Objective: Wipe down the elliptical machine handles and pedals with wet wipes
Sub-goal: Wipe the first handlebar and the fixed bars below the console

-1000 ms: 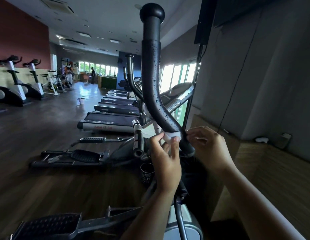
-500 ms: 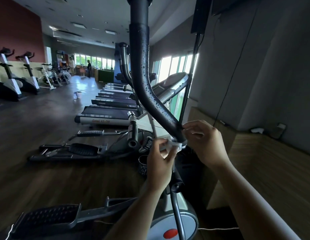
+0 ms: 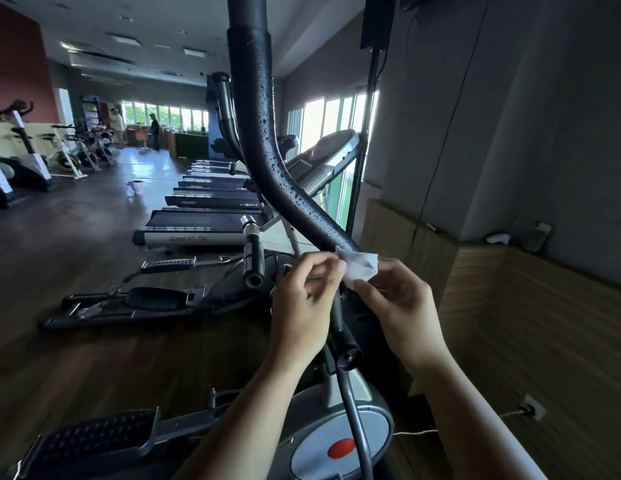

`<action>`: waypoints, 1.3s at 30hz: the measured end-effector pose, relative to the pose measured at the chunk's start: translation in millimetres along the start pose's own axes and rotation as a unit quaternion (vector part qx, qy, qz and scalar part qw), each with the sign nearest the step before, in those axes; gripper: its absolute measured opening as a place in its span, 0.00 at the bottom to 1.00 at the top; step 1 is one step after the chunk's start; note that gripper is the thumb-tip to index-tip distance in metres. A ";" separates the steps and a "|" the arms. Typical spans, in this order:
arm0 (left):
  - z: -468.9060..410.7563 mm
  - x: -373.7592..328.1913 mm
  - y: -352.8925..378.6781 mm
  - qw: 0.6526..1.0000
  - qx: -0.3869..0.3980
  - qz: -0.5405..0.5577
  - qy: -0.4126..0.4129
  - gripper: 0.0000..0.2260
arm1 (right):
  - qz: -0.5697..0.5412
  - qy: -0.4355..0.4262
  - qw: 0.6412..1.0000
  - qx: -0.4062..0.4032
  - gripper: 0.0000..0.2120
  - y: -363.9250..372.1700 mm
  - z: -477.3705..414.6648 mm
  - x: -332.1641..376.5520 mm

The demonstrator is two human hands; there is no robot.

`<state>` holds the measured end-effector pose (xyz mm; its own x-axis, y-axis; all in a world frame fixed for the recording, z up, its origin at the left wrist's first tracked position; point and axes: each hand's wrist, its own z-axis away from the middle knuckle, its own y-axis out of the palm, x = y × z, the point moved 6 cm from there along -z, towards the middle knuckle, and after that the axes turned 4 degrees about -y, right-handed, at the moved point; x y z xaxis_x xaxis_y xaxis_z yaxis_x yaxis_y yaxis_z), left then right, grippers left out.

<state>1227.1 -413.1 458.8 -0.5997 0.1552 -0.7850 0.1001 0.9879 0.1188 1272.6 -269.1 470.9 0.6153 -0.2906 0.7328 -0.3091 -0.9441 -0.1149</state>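
With left hand (image 3: 302, 306) and right hand (image 3: 399, 306) each pinching the wipe (image 3: 361, 266) at centre frame, by the low end of the handle (image 3: 264, 150), pull taut, wrap round, slide upward over its wet length.

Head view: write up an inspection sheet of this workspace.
Surface: dark wood floor.
Job's things: black handle beaded with droplets; white wipe at its lower end; pedal lower left, untouched.
Clutter: small white object on the floor farther off; small items on the ledge.
Grippers: left hand and right hand both pinch the wipe.
Cables: white cord on the floor towards an outlet; black cable down the wall.
Surroundings: treadmills, bikes, windows.
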 end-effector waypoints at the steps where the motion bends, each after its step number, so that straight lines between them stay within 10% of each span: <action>1: -2.1 -1.3 -1.8 1.000 -0.001 -0.004 0.004 0.07 | -0.011 0.005 1.000 -0.011 0.08 -1.7 -2.0 0.9; 13: -33.6 -0.1 -35.5 0.997 -0.072 -0.019 -0.005 0.13 | 0.120 0.107 0.981 -0.110 0.14 -16.9 -37.5 -23.7; 23: -39.6 4.0 -35.2 0.997 -0.071 -0.006 -0.003 0.14 | 0.252 -0.115 0.958 -0.079 0.18 2.1 -31.7 -3.8; 39: -57.1 -14.7 -51.5 0.994 -0.083 -0.015 0.064 0.14 | 0.270 -0.157 0.950 -0.008 0.15 25.4 -57.4 27.8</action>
<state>1185.4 -465.8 498.9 -0.6977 0.1154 -0.7071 -0.0457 0.9778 0.2046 1240.2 -292.1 526.8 0.5487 -0.7668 0.3332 -0.6504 -0.6419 -0.4061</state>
